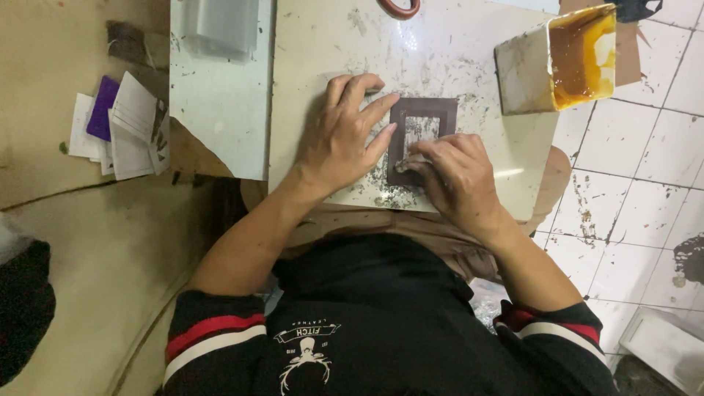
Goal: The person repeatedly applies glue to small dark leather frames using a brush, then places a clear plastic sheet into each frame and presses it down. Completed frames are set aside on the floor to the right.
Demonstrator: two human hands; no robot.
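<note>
White bench (469, 51) at frame centre, tin of amber glue (568, 62) upper right.
Left hand (345, 136) lies flat, fingers spread, pinning a dark brown leather frame (433, 110); right hand (458, 172), fingers curled, presses its lower edge.

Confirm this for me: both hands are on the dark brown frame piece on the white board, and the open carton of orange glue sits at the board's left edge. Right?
Not quite. The head view shows the carton of orange glue at the right edge of the white board, not the left. The left hand and right hand do rest on the dark brown frame piece.
</note>
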